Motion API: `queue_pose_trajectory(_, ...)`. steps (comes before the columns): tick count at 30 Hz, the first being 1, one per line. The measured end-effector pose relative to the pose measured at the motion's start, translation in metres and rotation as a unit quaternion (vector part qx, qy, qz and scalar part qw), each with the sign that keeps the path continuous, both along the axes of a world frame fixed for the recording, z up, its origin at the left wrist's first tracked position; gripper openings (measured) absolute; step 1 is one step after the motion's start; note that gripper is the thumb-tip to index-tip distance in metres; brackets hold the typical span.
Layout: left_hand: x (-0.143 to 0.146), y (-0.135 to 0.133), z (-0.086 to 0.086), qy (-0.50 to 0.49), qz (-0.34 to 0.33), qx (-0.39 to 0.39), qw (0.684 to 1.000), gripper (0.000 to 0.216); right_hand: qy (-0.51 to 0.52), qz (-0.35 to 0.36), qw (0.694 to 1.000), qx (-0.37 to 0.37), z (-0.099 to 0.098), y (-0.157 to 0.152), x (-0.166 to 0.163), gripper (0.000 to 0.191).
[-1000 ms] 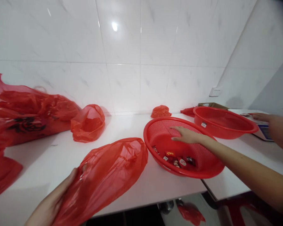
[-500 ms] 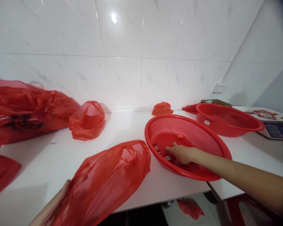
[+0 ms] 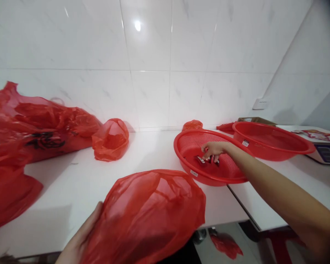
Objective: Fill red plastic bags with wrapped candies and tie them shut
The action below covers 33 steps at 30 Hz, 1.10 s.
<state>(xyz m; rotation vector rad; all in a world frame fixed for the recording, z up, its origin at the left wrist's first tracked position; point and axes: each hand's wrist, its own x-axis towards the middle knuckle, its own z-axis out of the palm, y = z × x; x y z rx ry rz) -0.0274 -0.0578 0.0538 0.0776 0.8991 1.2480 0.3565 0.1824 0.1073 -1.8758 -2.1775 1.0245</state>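
One right hand [image 3: 215, 148]: reaching in from lower right, forearm slanting, fingers pointing downward, grip pinching small wrapped packets [image 3: 200, 160] inside the red colander [image 3: 193, 140] | One left hand [image 3: 84, 233]: grip clasping the red bag [image 3: 151, 216], thumb lying along its left edge, other fingers hiding | Colander: standing on the white counter [image 3: 151, 150] beyond the bag

The right hand [image 3: 214, 147] grips small packets [image 3: 200, 160] inside the perforated basket [image 3: 208, 179]. The left hand [image 3: 84, 233] holds a red bag [image 3: 151, 212] in front and left of the basket.
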Motion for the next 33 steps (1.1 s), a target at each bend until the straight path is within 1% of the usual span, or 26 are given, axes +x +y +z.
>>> queue_pose_trajectory(2,0.019,0.011,0.005,-0.021,0.003,-0.037,0.999,0.056,0.068,0.011,0.997,0.024,0.02,-0.01,-0.011,0.017)
queue_pose_trajectory(3,0.026,0.017,0.005,-0.024,0.008,-0.041,0.999,0.051,0.119,0.02,0.992,0.043,0.032,-0.019,-0.021,0.018)
queue_pose_trajectory(5,0.036,0.028,0.004,-0.027,0.02,-0.037,0.999,0.04,0.24,0.05,0.966,0.081,0.056,-0.044,-0.044,0.02)
queue_pose_trajectory(6,0.039,0.032,0.002,-0.025,0.024,-0.028,0.999,0.037,0.285,0.072,0.952,0.083,0.066,-0.06,-0.058,0.021)
queue_pose_trajectory(8,0.047,0.038,-0.002,-0.017,0.028,-0.001,0.999,0.035,0.317,0.133,0.936,0.07,0.077,-0.091,-0.088,0.021)
queue_pose_trajectory(9,0.051,0.04,-0.003,-0.018,0.022,0.016,0.999,0.035,0.315,0.162,0.934,0.057,0.077,-0.103,-0.102,0.021)
queue_pose_trajectory(10,0.054,0.04,-0.004,-0.022,0.012,0.034,0.999,0.036,0.31,0.184,0.931,0.051,0.072,-0.113,-0.116,0.022)
queue_pose_trajectory(11,0.058,0.041,-0.005,-0.028,0.0,0.054,0.998,0.037,0.3,0.201,0.931,0.049,0.062,-0.12,-0.128,0.023)
queue_pose_trajectory(12,0.062,0.04,-0.005,-0.033,-0.012,0.074,0.997,0.038,0.291,0.21,0.932,0.053,0.048,-0.123,-0.139,0.024)
queue_pose_trajectory(14,0.067,0.04,-0.006,-0.031,-0.019,0.104,0.994,0.039,0.271,0.214,0.936,0.067,0.013,-0.122,-0.157,0.024)
queue_pose_trajectory(17,0.069,0.044,-0.01,0.003,0.024,0.135,0.991,0.037,0.218,0.214,0.947,0.099,-0.039,-0.111,-0.172,0.019)
queue_pose_trajectory(19,0.066,0.049,-0.015,0.022,0.052,0.138,0.989,0.037,0.175,0.189,0.957,0.136,-0.065,-0.102,-0.176,0.016)
queue_pose_trajectory(21,0.063,0.055,-0.02,0.029,0.063,0.142,0.987,0.038,0.146,0.14,0.967,0.154,-0.081,-0.092,-0.176,0.013)
queue_pose_trajectory(23,0.059,0.059,-0.023,0.033,0.068,0.154,0.985,0.039,0.139,0.095,0.976,0.139,-0.09,-0.08,-0.174,0.009)
queue_pose_trajectory(25,0.056,0.059,-0.025,0.043,0.074,0.162,0.983,0.039,0.149,0.068,0.98,0.116,-0.095,-0.067,-0.173,0.019)
queue_pose_trajectory(27,0.054,0.056,-0.026,0.055,0.079,0.151,0.984,0.038,0.164,0.045,0.98,0.107,-0.093,-0.057,-0.172,0.029)
queue_pose_trajectory(28,0.053,0.055,-0.027,0.061,0.084,0.143,0.984,0.037,0.171,0.035,0.979,0.109,-0.089,-0.056,-0.171,0.03)
queue_pose_trajectory(30,0.051,0.052,-0.03,0.07,0.09,0.132,0.985,0.036,0.195,0.021,0.97,0.142,-0.076,-0.064,-0.167,0.027)
queue_pose_trajectory(32,0.048,0.05,-0.032,0.075,0.095,0.129,0.984,0.034,0.225,0.03,0.952,0.204,-0.061,-0.089,-0.162,0.021)
queue_pose_trajectory(33,0.048,0.051,-0.033,0.076,0.096,0.129,0.984,0.033,0.24,0.052,0.943,0.225,-0.057,-0.107,-0.158,0.018)
